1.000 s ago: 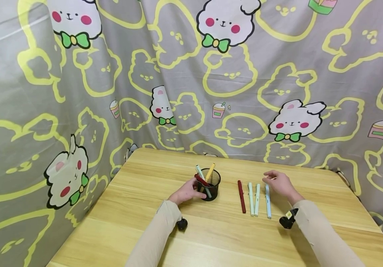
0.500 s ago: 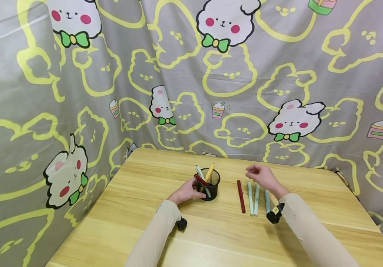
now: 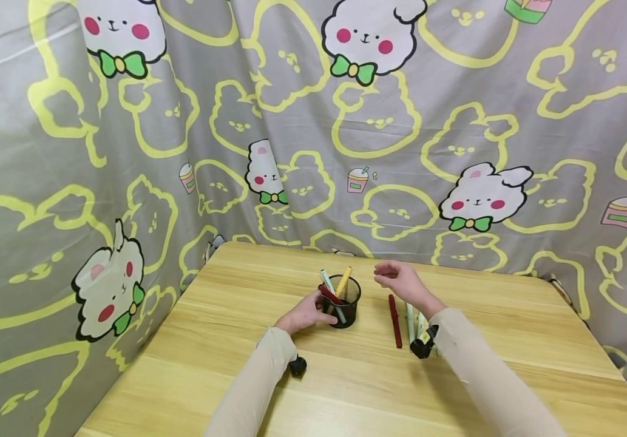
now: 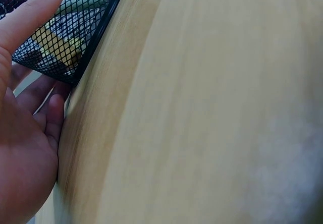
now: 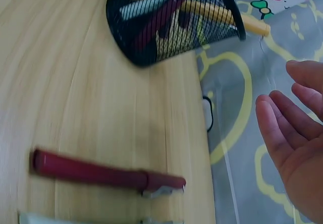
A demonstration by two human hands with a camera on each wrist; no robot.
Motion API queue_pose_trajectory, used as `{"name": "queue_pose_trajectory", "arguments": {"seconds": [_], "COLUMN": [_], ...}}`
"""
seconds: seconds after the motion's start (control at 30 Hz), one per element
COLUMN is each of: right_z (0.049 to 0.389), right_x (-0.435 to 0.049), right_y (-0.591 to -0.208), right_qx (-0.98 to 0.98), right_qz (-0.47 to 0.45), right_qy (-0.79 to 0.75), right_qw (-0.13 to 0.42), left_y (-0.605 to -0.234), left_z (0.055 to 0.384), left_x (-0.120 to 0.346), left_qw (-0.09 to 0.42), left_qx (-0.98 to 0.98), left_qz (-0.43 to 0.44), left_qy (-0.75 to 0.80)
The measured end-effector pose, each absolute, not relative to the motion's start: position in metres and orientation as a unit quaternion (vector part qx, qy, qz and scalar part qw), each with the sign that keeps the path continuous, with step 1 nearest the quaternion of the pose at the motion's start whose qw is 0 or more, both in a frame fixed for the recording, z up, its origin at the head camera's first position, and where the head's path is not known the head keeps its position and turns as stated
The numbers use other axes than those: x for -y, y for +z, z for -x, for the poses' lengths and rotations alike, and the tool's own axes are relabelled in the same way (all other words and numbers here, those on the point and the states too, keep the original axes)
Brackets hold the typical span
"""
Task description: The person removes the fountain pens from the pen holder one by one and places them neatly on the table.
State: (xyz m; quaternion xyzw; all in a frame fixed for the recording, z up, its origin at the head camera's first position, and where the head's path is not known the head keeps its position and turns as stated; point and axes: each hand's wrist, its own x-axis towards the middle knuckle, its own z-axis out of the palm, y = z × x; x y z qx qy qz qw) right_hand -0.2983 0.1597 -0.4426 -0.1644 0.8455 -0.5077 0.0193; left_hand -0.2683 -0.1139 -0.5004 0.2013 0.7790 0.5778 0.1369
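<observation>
My left hand holds a black mesh pen cup, thumb at the near side and fingers round its left. In the left wrist view, the thumb lies across the mesh. Inside lean a yellow pen, a dark red pen and a pale green pen. My right hand hovers right of the cup, fingers loosely bent around nothing. Below it lie a dark red pen and two pale green pens, partly covered by the wrist camera. The blue pen is almost entirely hidden by the right arm.
The wooden table runs back to a grey curtain printed with cartoon animals, which also hangs along the left side. Small black cameras sit on both wrists.
My right hand has moved left from above the blue pen, past the pale green pens, towards the cup. My left hand and the cup have stayed in place.
</observation>
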Motion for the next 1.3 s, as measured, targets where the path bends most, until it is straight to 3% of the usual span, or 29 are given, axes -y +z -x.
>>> {"name": "queue_pose_trajectory", "arguments": {"seconds": [0.23, 0.57, 0.73, 1.3], "right_z": [0.303, 0.305, 0.306, 0.311], "right_x": [-0.140, -0.121, -0.115, -0.104], "right_y": [-0.445, -0.449, -0.452, -0.460], "right_qx": [-0.815, -0.807, -0.803, -0.796], "right_qz": [0.179, 0.192, 0.187, 0.184], "right_qy": [-0.551, -0.557, -0.564, -0.576], "right_qw": [0.030, 0.035, 0.044, 0.004], "left_y": [-0.519, -0.498, -0.518, -0.524], "left_z": [0.281, 0.268, 0.281, 0.284], "left_x": [0.113, 0.113, 0.113, 0.114], "left_qw": [0.130, 0.137, 0.130, 0.132], "left_qx": [-0.787, -0.777, -0.784, -0.784], "left_qz": [-0.190, -0.206, -0.197, -0.190], "left_qy": [0.572, 0.579, 0.574, 0.576]}}
